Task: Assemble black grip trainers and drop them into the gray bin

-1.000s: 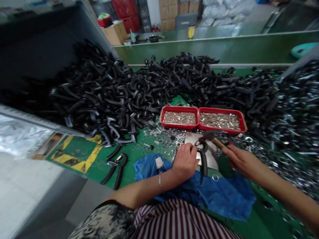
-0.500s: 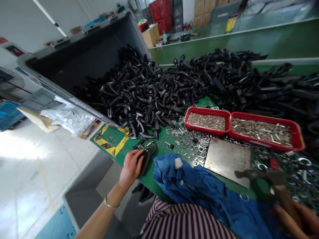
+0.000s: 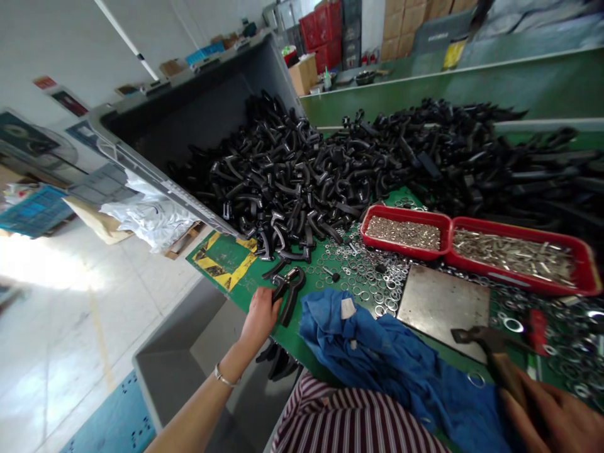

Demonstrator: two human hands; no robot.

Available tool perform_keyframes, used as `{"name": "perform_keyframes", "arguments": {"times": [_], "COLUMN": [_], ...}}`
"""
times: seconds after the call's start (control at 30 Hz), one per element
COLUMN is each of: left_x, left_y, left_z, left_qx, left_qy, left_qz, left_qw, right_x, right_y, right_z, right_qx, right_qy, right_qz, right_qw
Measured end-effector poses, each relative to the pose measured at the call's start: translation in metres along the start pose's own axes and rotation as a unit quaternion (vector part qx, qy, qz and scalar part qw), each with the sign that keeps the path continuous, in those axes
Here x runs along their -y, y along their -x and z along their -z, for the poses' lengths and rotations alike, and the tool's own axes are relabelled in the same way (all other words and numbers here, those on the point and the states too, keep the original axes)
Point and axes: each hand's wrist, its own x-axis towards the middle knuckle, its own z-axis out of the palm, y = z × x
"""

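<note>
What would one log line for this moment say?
left hand: on black clamp | right hand: holds hammer | blue cloth: between them

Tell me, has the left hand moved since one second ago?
Yes. The left hand went left: it was at the metal plate, and is now beyond the blue cloth, on a black part.

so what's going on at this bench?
One person works at a green table. The left hand touches a black clamp near the table's edge. The right hand holds a hammer by its wooden handle, head at the corner of a metal plate. Behind lie loose washers, two red trays of small metal parts and a big pile of black handles. A blue cloth lies in front.
</note>
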Motion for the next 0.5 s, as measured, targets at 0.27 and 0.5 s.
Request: {"name": "perform_keyframes", "arguments": {"times": [0.27,0.5], "left_x": [-0.028,-0.035], "left_y": [-0.054,-0.137], "left_z": [0.044,0.034], "left_qx": [0.106,0.125], "left_qy": [0.002,-0.041], "left_qz": [-0.076,-0.222], "left_qw": [0.991,0.966], "right_x": [0.015,0.043], "right_y": [-0.022,-0.016], "right_z": [0.017,0.036], "right_qx": [-0.048,-0.027], "right_qy": [0.049,-0.037], "right_qz": [0.086,0.051], "right_qw": [0.994,0.998]}}
